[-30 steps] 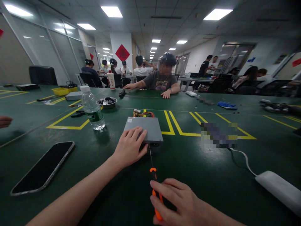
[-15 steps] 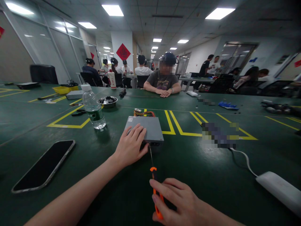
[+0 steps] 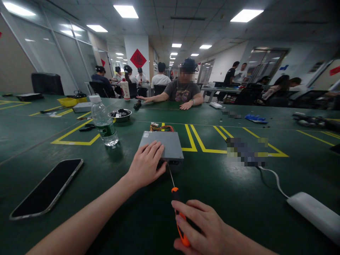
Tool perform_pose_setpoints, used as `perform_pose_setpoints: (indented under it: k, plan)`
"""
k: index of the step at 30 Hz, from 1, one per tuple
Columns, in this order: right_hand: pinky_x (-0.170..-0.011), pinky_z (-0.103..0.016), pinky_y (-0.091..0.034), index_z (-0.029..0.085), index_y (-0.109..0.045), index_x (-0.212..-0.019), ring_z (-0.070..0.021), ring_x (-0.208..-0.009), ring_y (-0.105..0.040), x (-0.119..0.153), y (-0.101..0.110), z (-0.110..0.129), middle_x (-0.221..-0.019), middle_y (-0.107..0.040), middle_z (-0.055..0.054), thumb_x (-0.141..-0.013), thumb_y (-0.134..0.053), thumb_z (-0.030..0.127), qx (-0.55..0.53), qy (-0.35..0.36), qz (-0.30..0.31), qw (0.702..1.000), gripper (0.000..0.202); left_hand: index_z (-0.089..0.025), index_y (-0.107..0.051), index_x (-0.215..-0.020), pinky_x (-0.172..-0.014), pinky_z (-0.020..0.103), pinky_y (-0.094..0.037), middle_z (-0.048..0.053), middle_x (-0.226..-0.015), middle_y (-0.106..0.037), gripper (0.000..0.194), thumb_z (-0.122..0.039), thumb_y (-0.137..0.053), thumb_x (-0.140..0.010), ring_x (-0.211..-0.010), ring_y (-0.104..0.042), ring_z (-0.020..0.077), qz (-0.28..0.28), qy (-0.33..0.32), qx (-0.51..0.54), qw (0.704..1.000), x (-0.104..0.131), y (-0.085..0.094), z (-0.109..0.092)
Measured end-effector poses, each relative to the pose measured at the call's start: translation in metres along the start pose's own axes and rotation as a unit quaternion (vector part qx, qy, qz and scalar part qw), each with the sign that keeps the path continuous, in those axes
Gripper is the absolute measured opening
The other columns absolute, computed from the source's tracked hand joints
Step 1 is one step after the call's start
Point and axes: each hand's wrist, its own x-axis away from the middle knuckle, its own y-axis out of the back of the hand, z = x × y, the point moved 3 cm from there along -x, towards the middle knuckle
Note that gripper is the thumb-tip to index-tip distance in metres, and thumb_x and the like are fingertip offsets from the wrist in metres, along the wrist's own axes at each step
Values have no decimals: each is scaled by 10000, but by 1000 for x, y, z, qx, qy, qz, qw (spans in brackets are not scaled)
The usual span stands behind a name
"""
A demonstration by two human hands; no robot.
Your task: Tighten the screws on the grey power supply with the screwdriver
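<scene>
A grey metal computer power supply [image 3: 170, 145] lies flat on the green table, its bundle of coloured cables [image 3: 163, 128] at the far side. My left hand [image 3: 147, 161] holds it steady, fingers across the top and thumb at the near face. My right hand [image 3: 200, 225] grips the orange and black handle of a screwdriver [image 3: 175, 194]. The thin shaft points up and away from me, its tip at the near face beside my left thumb. Exactly what the tip touches is too small to tell.
On the left are a water bottle [image 3: 104, 124], a phone [image 3: 47, 187] and a metal bowl [image 3: 121, 115] of small dark parts. A white power strip [image 3: 313, 212] with a cord lies right. Across the table sits a person [image 3: 184, 88]; a blue item [image 3: 255, 118] lies far right.
The screwdriver handle has shifted slightly right, so the shaft leans more. My left hand stays on the power supply. The person opposite has parted their hands and stretched one arm toward the left.
</scene>
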Motion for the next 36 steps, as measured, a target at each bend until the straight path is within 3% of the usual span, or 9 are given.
perform_pose_setpoints:
  k: [3, 8, 12, 16, 22, 26, 29, 33, 36]
  plan:
    - [-777, -279, -514, 100, -544, -962, -172, -946, -628, 2, -1, 0, -953, -674, -159, -977, -368, 310, 1, -1, -2, 1000, 276, -124, -473, -1229, -989, 420, -375, 133, -1289, -516, 458, -365, -417, -844, -1215, -452, 268, -3, -1, 1, 1000, 0, 0, 0]
    - [-792, -283, -510, 114, -544, -1095, -178, -945, -625, -4, -3, 3, -1078, -635, -155, -962, -398, 356, -7, 0, 70, 998, 312, -136, -473, -1228, -979, 420, -386, 131, -1288, -517, 458, -373, -434, -838, -1207, -460, 268, -6, 1, 5, 1000, 1, -1, 0]
    - [-748, -281, -518, 109, -579, -986, -171, -819, -652, -2, -4, 3, -996, -657, -159, -939, -459, 361, -2, 8, 24, 1000, 283, -130, -470, -1232, -985, 420, -381, 134, -1292, -514, 460, -368, -436, -839, -1216, -450, 264, -6, 1, 5, 1000, 1, -1, 1]
    - [-801, -297, -508, 110, -562, -895, -182, -895, -639, 3, -5, -1, -980, -661, -172, -920, -494, 398, -1, 1, -1, 1000, 297, -127, -469, -1233, -984, 420, -382, 133, -1290, -516, 461, -371, -423, -845, -1213, -453, 267, -3, 0, 0, 1000, 1, -1, 0]
    - [-813, -282, -503, 117, -555, -1100, -179, -964, -620, 0, -2, 1, -1053, -645, -153, -941, -458, 367, 4, 3, 59, 998, 312, -128, -469, -1236, -981, 430, -386, 139, -1290, -515, 462, -374, -416, -849, -1210, -456, 270, -3, -1, 3, 1000, 1, -1, 1]
    - [-795, -294, -508, 118, -585, -974, -170, -839, -653, 4, -5, 1, -1044, -641, -169, -913, -522, 339, -2, -6, 19, 1000, 238, -126, -475, -1230, -983, 425, -387, 139, -1291, -514, 458, -372, -420, -848, -1211, -456, 272, -1, 0, 4, 1000, 0, 0, 0]
    - [-822, -301, -504, 100, -555, -948, -194, -959, -626, 8, -5, -1, -1029, -644, -188, -918, -509, 349, -15, -3, -9, 1000, 255, -125, -475, -1231, -981, 435, -388, 141, -1287, -518, 460, -373, -418, -847, -1207, -460, 275, -3, -1, 8, 1000, 0, 1, 0]
    - [-837, -299, -501, 97, -521, -1103, -197, -1043, -588, 2, -1, -1, -1073, -630, -184, -942, -452, 363, -17, -1, 39, 999, 319, -128, -476, -1229, -979, 434, -388, 142, -1285, -519, 454, -366, -418, -847, -1206, -461, 274, -7, -1, 10, 1000, 0, 1, 0]
    - [-788, -287, -516, 135, -546, -1110, -172, -903, -642, -2, 1, 2, -1050, -642, -159, -954, -430, 319, -2, 4, 44, 999, 267, -121, -476, -1227, -984, 424, -381, 141, -1293, -511, 454, -368, -412, -851, -1210, -456, 272, 1, 2, 2, 1000, 0, 0, 0]
